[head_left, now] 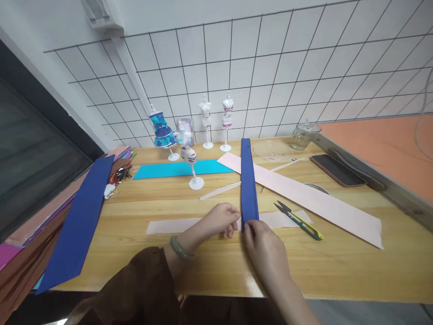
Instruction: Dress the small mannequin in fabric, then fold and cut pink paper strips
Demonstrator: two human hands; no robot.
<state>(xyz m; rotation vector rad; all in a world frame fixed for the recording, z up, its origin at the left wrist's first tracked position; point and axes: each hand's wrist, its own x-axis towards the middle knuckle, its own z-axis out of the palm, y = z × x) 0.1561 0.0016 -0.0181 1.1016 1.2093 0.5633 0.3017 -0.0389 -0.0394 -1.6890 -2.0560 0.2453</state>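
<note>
A dark blue folded paper strip [249, 180] lies lengthwise in front of me, its near end between my hands. My left hand [223, 220] is closed at the strip's left edge, thumb and forefinger together there and the other fingers curled. At the near end, my right hand [267, 246] pinches the strip between thumb and fingers. Beneath the strip runs a narrow pale pink paper piece [176, 225]. A longer pale pink strip [304, 192] slants to the right, also passing under the blue one. Thread snips [301, 221] with green and yellow handles rest right of my hands.
Several small dress forms stand at the back, one wearing a blue dress [162, 128]. A bright blue strip [162, 169] lies before them. Stacked coloured paper, with a dark blue sheet [77, 225], covers the left. Toward the right are a glass jar [302, 137] and a phone [337, 170].
</note>
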